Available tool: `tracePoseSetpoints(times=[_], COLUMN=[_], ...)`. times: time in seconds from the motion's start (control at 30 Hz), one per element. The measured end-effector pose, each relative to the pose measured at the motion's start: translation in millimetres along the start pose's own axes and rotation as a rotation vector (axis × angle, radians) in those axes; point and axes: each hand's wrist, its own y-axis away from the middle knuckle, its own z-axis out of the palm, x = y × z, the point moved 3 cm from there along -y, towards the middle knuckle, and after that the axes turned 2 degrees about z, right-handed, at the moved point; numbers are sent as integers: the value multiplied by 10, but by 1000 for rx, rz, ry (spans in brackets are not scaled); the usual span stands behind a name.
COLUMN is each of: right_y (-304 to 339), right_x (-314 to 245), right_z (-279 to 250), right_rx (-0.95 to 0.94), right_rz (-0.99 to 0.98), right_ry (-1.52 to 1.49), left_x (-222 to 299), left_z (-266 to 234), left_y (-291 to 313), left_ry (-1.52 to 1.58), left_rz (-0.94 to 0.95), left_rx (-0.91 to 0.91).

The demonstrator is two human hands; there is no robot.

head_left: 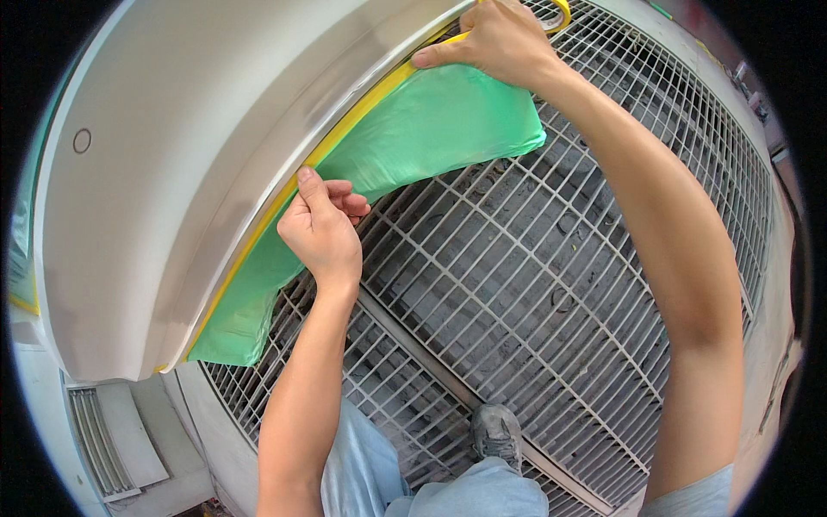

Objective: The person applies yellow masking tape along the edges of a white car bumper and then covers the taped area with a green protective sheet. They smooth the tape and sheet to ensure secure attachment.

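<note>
A pale car bumper [172, 164] curves across the upper left. Yellow masking tape [366, 102] runs along its lower edge, and green masking film [431, 129] hangs from the tape. My left hand [323, 228] is closed at the middle of this edge, its thumb on the tape and the other fingers curled on the film side. Farther up and to the right, my right hand [500, 45] grips the tape at the edge, thumb laid along it. A yellow tape roll [554, 15] shows just beyond that hand; its contact with the fingers is partly hidden.
Below lies a metal floor grating [534, 258] over a dark, dirty pit. My shoe [497, 433] stands on it. A ribbed panel [103, 439] sits at the lower left. More film with yellow tape [24, 303] shows at the bumper's far left side.
</note>
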Motion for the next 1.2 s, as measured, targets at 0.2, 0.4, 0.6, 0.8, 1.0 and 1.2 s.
tracePoseSetpoints(times=[0.2, 0.4, 0.6, 0.8, 1.0, 1.2], right_y=[-5, -17, -48, -84, -69, -84], right_x=[94, 82, 90, 190, 248, 187], right_z=[59, 56, 37, 160, 291, 231], right_rx=[-49, 34, -10, -125, 70, -20], right_rz=[20, -74, -2, 68, -15, 54], right_ry=[-61, -102, -86, 71, -36, -30], left_x=[1, 36, 102, 127, 152, 304], left_z=[196, 413, 622, 912, 1089, 1152], left_y=[-60, -97, -127, -182, -283, -329], left_ry=[5, 13, -1, 2, -134, -250], left_rz=[30, 51, 32, 6, -65, -228], left_rx=[-31, -64, -88, -116, -198, -302])
